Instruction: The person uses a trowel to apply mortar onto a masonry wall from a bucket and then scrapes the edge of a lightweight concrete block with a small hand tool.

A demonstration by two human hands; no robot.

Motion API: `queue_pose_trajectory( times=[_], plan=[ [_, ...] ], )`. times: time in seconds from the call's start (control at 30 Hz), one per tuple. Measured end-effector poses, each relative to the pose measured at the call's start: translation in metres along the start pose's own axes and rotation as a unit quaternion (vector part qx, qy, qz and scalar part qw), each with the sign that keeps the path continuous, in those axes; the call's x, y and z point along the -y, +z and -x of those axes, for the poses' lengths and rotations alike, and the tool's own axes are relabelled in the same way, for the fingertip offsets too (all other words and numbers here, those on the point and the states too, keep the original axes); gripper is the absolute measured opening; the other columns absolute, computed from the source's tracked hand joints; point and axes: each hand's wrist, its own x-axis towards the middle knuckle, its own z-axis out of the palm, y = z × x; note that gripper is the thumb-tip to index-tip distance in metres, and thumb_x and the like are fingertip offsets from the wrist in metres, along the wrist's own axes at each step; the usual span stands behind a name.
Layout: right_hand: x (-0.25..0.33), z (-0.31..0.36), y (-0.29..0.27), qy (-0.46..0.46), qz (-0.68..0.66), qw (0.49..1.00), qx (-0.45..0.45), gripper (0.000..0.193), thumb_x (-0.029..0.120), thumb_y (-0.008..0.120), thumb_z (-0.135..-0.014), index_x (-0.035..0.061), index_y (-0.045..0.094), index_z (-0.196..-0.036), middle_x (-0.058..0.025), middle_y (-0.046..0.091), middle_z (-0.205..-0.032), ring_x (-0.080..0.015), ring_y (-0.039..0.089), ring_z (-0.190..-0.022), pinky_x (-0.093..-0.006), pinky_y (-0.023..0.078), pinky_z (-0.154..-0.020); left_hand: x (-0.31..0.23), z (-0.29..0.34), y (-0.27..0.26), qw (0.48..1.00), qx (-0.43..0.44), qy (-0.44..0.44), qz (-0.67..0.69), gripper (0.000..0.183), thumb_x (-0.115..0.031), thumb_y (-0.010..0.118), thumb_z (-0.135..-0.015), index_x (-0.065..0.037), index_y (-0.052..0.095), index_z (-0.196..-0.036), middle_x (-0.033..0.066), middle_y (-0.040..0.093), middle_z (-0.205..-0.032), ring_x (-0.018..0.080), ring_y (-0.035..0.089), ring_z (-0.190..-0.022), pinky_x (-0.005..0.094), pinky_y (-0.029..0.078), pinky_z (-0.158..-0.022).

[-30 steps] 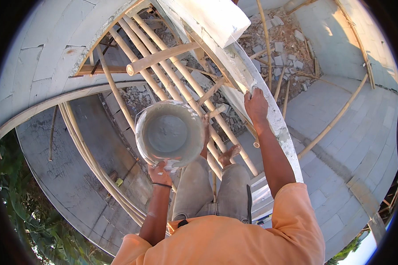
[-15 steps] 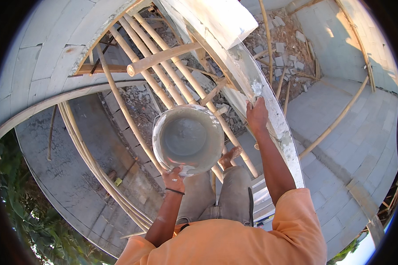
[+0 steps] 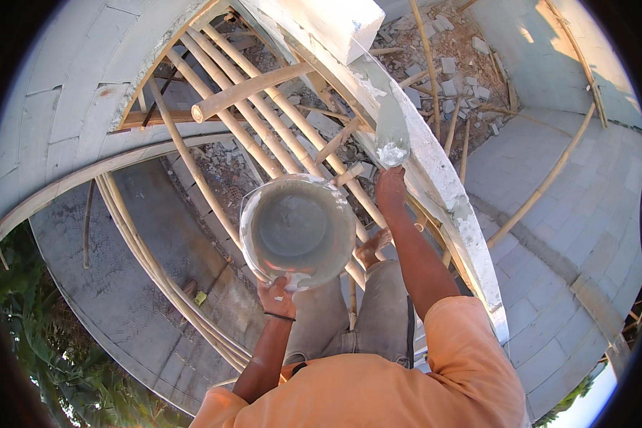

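A round grey bucket [image 3: 344, 232], smeared with mortar, is in front of my body. My left hand [image 3: 277, 296] grips its near rim, fingers curled over the edge. Smooth grey mortar or wet residue shows in its bottom. In my right hand [image 3: 391, 189] is a trowel [image 3: 391, 128], its blade pointing away from me. Pale mortar clings near the base of the blade. The blade is over the top of a pale block wall [image 3: 446, 171], where a grey mortar layer shows beyond it. My right fingers are wrapped round the handle, which they mostly hide.
Bamboo poles [image 3: 253, 118] form a platform under my bare foot [image 3: 373, 246], with a thicker crosspiece [image 3: 257, 89] over them. A white block [image 3: 335, 21] sits farther along the wall top. Rubble [image 3: 456, 78] lies far below to the right. A tiled-looking block wall [image 3: 549, 185] stands at right.
My right hand has moved left and slightly nearer, and the trowel blade now shows plainly over the wall top. The view has shifted a little; my left hand still grips the bucket.
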Motion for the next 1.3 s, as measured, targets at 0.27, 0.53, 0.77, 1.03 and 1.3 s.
queue_pose_trajectory(
  times=[0.27,0.53,0.77,1.03,1.3],
  plan=[
    [-0.043,0.108,-0.083,0.022,0.015,0.999,0.021,0.043,0.027,0.052,-0.093,-0.0072,0.042,-0.117,-0.0321,0.052,-0.117,-0.0446,0.059,-0.098,-0.048,0.048,-0.085,0.012,0.026,-0.008,0.999,-0.016,0.026,0.043,0.064,0.011,0.056,-0.066,-0.004,0.046,-0.128,0.0107,0.057,-0.108,0.0265,0.061,-0.095,0.0404,0.053,-0.077],
    [0.054,-0.058,-0.111,0.05,-0.071,0.996,0.005,0.034,0.017,0.049,-0.087,-0.009,0.045,-0.107,-0.034,0.061,-0.094,-0.0463,0.062,-0.086,-0.0507,0.049,-0.078,0.025,0.021,-0.006,0.999,0.008,0.016,0.04,0.054,0.009,0.059,-0.069,-0.004,0.049,-0.12,0.0088,0.059,-0.098,0.0236,0.063,-0.084,0.0383,0.053,-0.071],
    [0.082,-0.047,-0.161,0.225,-0.433,0.864,0.125,0.033,0.026,0.058,-0.09,-0.0055,0.058,-0.101,-0.0125,0.06,-0.091,-0.0225,0.061,-0.064,-0.0333,0.052,-0.053,0.023,0.003,-0.03,1.0,0.002,0.021,0.022,0.058,0.007,0.06,-0.069,-0.006,0.047,-0.124,0.0067,0.059,-0.097,0.0216,0.062,-0.081,0.037,0.054,-0.066],
    [0.074,-0.014,-0.161,0.181,-0.803,0.531,0.202,0.045,0.038,0.06,-0.09,-0.0019,0.059,-0.111,-0.002,0.052,-0.079,-0.013,0.052,-0.064,-0.0286,0.047,-0.051,-0.026,0.006,0.002,0.999,0.008,-0.023,-0.034,0.06,0.011,0.055,-0.067,-0.004,0.047,-0.125,0.0062,0.057,-0.106,0.0198,0.06,-0.093,0.0344,0.052,-0.078],
    [0.072,-0.064,-0.116,0.197,-0.885,0.322,0.274,0.046,0.033,0.056,-0.093,-0.0063,0.054,-0.116,-0.0009,0.054,-0.072,-0.0128,0.054,-0.061,-0.0303,0.048,-0.053,-0.038,-0.003,0.001,0.998,0.001,-0.008,-0.062,0.064,0.014,0.052,-0.067,-0.008,0.047,-0.127,0.0068,0.058,-0.106,0.0212,0.061,-0.09,0.0356,0.054,-0.072]
  ],
)
